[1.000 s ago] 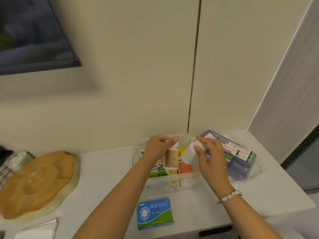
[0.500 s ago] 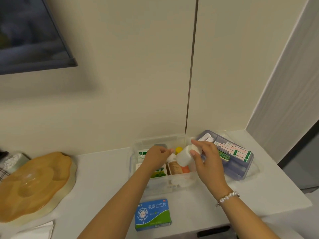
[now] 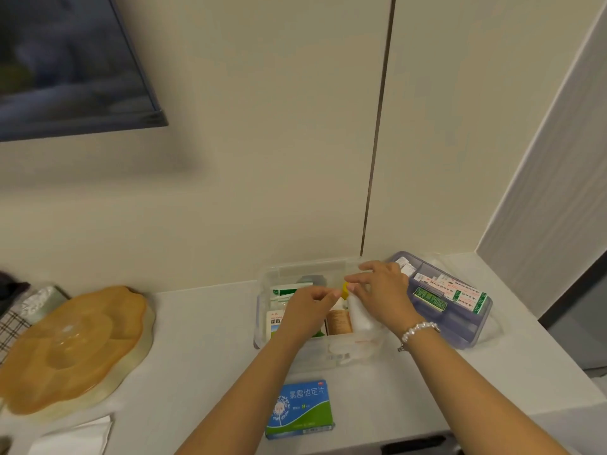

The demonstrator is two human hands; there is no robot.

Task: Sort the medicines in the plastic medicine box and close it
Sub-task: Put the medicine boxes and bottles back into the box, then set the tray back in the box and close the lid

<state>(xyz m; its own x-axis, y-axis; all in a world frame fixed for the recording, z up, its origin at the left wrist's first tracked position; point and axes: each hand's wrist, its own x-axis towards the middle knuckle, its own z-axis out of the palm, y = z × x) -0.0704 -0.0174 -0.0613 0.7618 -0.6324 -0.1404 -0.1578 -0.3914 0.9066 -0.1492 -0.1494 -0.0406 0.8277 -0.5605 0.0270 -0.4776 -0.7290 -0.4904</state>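
The clear plastic medicine box [image 3: 262,326] stands open on the white counter against the wall. It holds white and green packets [image 3: 285,292], a brown-labelled bottle [image 3: 338,321], a white bottle [image 3: 359,315] and something with a yellow cap [image 3: 345,287]. My left hand [image 3: 307,311] is over the box with its fingertips pinched at the brown-labelled bottle's top. My right hand [image 3: 384,292] covers the white bottle's upper end, standing beside the brown one. A blue and green medicine carton [image 3: 300,408] lies in front of the box. A purple compartment tray [image 3: 460,330] with plaster strips sits on the right.
An amber flower-shaped dish [image 3: 72,349] takes up the left of the counter, with white paper [image 3: 75,438] in front of it and checked cloth [image 3: 10,326] at the far left. A grey side wall [image 3: 542,224] bounds the right. The counter's front edge runs just below the carton.
The brown-labelled bottle went down into the box under my left hand. My right hand lowered the tilted white bottle into the box beside it.
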